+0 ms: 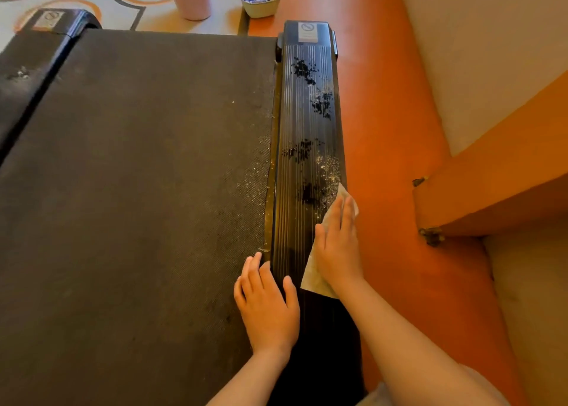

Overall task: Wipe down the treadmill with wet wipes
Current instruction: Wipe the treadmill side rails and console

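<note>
Materials: the treadmill's belt (138, 175) is a wide, matt black sheet with a fine woven texture, speckled with pale dust near its right edge. The right rail (307, 122) is a long, glossy black strip, ribbed lengthwise with thin lines and blotched with wet patches and glittering specks.
Wipe: a pale, thin, creased wipe (312, 278) is laid on the near, outer part of the right rail.
Right hand: the right hand (338, 245) is pressed flat on the wipe, fingers straight and together, nothing gripped.
Left hand: the left hand (267, 307) is rested across the seam between belt and right rail, fingers relaxed, thumb on the rail, nothing held.
Far end: a square grey sticker (308, 32) is fixed to the rail's end cap.
Floor: the floor (390, 129) beside the rail is a smooth orange band; past the treadmill it is cream, marked with curved orange and grey lines.
Room: a pink cylindrical pot (192, 1) and a pale green bowl (259, 6) holding small blue-and-white packets are set on the floor beyond the belt. An orange ledge (491, 190) is seen against a cream wall at the right.
</note>
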`<action>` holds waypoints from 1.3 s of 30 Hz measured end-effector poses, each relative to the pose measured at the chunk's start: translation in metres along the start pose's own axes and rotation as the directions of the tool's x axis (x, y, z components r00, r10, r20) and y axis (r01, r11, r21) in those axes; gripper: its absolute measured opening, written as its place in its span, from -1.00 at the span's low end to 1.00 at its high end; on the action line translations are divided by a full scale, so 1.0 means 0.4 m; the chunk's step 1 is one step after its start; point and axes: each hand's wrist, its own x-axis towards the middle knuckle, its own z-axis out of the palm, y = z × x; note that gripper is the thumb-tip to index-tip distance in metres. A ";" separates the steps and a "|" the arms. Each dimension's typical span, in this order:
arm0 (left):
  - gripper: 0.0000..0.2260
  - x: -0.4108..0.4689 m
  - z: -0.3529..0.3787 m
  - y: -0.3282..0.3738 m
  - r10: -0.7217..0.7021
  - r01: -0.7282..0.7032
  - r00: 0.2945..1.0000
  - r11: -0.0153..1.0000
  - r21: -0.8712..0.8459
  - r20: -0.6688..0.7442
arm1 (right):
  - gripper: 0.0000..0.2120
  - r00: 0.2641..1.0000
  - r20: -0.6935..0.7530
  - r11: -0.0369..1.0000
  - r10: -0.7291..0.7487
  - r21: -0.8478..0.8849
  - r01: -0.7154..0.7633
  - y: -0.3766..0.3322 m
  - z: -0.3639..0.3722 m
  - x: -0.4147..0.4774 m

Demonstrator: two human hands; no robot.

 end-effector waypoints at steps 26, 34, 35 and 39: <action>-0.40 -0.115 -0.021 -0.054 -0.001 0.003 1.000 0.982 -0.187 0.010 | -0.45 0.881 0.124 0.797 -0.456 -0.383 0.466 0.014 0.039 -0.280; -0.49 -0.127 -0.022 -0.060 -0.021 0.029 0.999 0.975 -0.218 0.038 | -0.48 0.774 0.210 0.697 -0.597 -0.341 0.631 -0.045 0.070 -0.159; -0.50 -0.127 -0.023 -0.058 -0.024 0.033 0.999 0.977 -0.209 0.047 | -0.49 0.769 0.212 0.694 -0.603 -0.335 0.637 -0.052 0.070 -0.138; -0.50 -0.123 -0.021 -0.058 -0.031 0.039 0.998 0.985 -0.166 0.054 | -0.50 0.800 0.178 0.734 -0.573 -0.323 0.597 -0.076 0.083 -0.073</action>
